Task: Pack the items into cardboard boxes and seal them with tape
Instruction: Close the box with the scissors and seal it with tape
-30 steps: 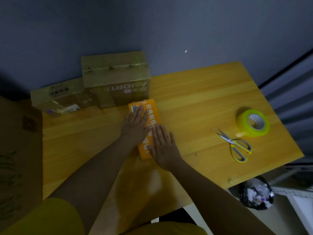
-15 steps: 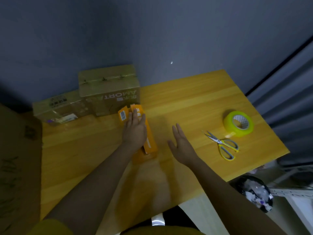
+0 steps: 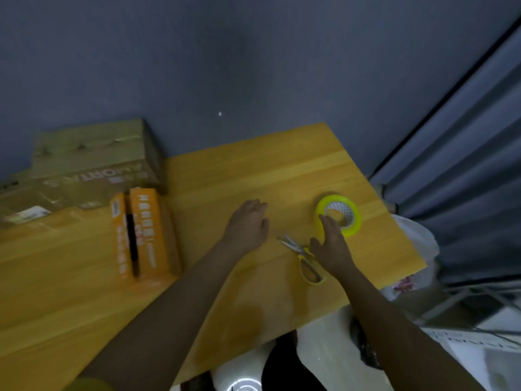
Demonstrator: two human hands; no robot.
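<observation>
An orange box [image 3: 146, 232] with white print lies on the wooden table [image 3: 253, 170], its top flaps slightly apart along a dark gap. Neither hand touches it. My left hand [image 3: 248, 224] hovers over the table to the right of the box, fingers relaxed and holding nothing. My right hand [image 3: 329, 244] reaches with straight fingers to the near edge of the yellow-green tape roll [image 3: 339, 214]; whether it touches the roll is unclear. The yellow-handled scissors [image 3: 303, 256] lie partly under my right hand.
Two brown cardboard boxes [image 3: 95, 162] stand at the back left against the grey wall. A white plastic bag [image 3: 417, 238] hangs past the table's right edge, beside dark curtains. The table's front edge runs diagonally below my forearms.
Both hands left the orange box and moved right, my right hand reaching the tape roll. The box's flaps parted a little. The view swung right.
</observation>
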